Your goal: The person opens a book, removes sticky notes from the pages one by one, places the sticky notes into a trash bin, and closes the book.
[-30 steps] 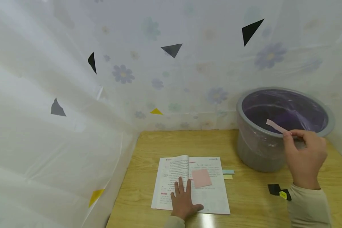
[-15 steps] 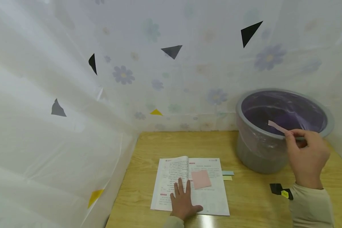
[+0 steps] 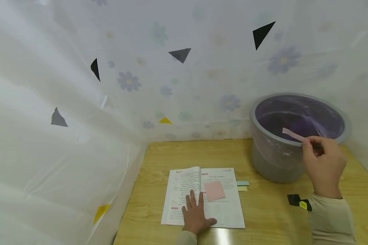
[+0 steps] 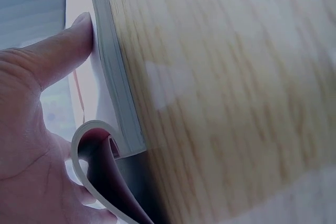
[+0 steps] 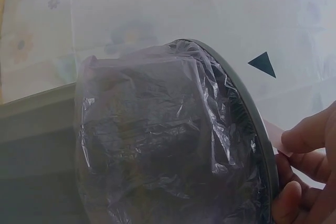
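My left hand (image 3: 194, 214) lies with spread fingers across the lower middle of an open book (image 3: 230, 214). In the left wrist view its thumb (image 4: 65, 51) rests on the page near the book's edge (image 4: 118, 93). A pink sticky note pad (image 3: 214, 191) sits on the right page, close to the fingertips. Between thumb and forefinger, my right hand (image 3: 325, 163) pinches a narrow pink paper strip (image 3: 292, 134). The strip points left over the near rim of a grey bin (image 3: 276, 170) lined with a plastic bag (image 5: 147, 124). Inside, the bin's bottom is too dark to make out.
Blue (image 3: 242, 183) and yellow (image 3: 242, 188) tabs stick out from the book's right edge. Black tape pieces (image 3: 293, 199) with a yellow tag lie on the wooden table (image 3: 184, 153) by the right sleeve. Flowered plastic sheeting (image 3: 202, 85) hangs behind and to the left.
The view has shifted slightly, so everything sits a little further left in the picture. The left hand stays on the book, and the right hand still holds the strip at the bin's rim.
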Demonstrator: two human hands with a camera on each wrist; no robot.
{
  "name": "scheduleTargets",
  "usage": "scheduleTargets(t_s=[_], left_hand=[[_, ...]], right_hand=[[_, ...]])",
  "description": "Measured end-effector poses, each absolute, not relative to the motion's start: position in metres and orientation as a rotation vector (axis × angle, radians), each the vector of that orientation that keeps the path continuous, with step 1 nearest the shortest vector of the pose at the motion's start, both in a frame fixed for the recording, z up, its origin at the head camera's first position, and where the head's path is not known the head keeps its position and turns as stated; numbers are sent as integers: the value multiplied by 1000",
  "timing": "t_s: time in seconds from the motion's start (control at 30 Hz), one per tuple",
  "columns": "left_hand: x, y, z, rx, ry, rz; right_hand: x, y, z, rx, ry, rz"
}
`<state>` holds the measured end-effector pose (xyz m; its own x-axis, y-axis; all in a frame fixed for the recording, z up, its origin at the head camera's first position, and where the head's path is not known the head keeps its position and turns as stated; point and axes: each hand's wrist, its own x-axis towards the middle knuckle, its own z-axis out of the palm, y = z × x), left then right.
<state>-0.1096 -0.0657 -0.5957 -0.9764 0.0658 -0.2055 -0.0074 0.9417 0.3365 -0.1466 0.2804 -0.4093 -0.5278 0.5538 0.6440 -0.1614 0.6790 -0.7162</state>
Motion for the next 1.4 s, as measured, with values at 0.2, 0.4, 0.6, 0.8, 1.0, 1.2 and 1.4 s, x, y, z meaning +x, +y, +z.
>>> scheduleTargets(t_s=[0.2,0.4,0.6,0.8,1.0,1.2,1.4], left_hand=[[-111,-66,-597,40,2884,509],[-112,-67,-600,43,2879,524],[-114,-67,-602,48,2907,504],[-112,-67,-603,36,2903,504],[-110,-67,-602,28,2897,505],[-110,-68,-599,38,2902,511],[-109,-68,-601,45,2902,489]], right_hand=[[-149,280,-406,-315,-1941,930],[-149,280,-404,-316,-1949,920],[-150,278,-402,-361,-1964,925],[-149,277,-401,-366,-1973,911],[-149,277,-402,-353,-1963,904],[-148,277,-403,-369,-1985,917],[-147,277,-402,-340,-1986,907]])
